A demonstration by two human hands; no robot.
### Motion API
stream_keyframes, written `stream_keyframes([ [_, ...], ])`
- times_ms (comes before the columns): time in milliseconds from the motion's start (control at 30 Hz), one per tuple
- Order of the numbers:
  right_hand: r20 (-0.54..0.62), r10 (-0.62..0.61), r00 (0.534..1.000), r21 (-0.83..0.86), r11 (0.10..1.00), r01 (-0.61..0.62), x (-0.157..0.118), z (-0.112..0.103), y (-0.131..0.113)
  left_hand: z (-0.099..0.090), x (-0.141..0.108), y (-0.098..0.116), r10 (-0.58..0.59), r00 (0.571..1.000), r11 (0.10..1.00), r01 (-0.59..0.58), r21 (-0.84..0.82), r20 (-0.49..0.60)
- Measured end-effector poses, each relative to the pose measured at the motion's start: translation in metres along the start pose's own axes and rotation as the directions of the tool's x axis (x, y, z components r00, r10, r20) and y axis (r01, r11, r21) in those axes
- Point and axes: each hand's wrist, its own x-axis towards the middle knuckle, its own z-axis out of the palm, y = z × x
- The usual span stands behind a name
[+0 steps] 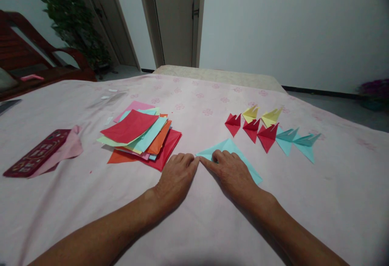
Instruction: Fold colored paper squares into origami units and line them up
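A light blue sheet (246,163), folded to a triangle, lies flat on the pink cloth. My right hand (231,171) rests on it, index finger pointing to its left corner, the other fingers curled. At that same corner my left hand (180,173) is closed, its thumb and fingers pinching the paper tip. Just left of my left hand is a pile of coloured paper with a red sheet (130,126) on top. Folded pieces stand to the right: red (267,137), yellow (272,117) and light blue (306,141).
A dark red packet (36,154) with pink cloth or paper (68,152) beside it lies at the left of the flowered tablecloth (194,225). Beyond are a wooden bench (27,51), a plant (73,22) and a door (174,18).
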Motion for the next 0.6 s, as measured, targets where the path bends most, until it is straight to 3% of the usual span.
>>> stream_keyframes([
  [233, -0.041, -0.010, 0.999, 0.002, 1.000, 0.010, -0.0028, 0.0062, 0.0019, -0.0017, 0.0008, 0.0004, -0.010, 0.998, 1.000, 0.009, 0.010, 0.063],
  [600, -0.034, 0.000, 0.999, -0.014, 1.000, -0.001, -0.0011, 0.0035, 0.0003, -0.0005, 0.0032, -0.0059, -0.040, 0.997, 0.997, 0.035, 0.071, 0.067],
])
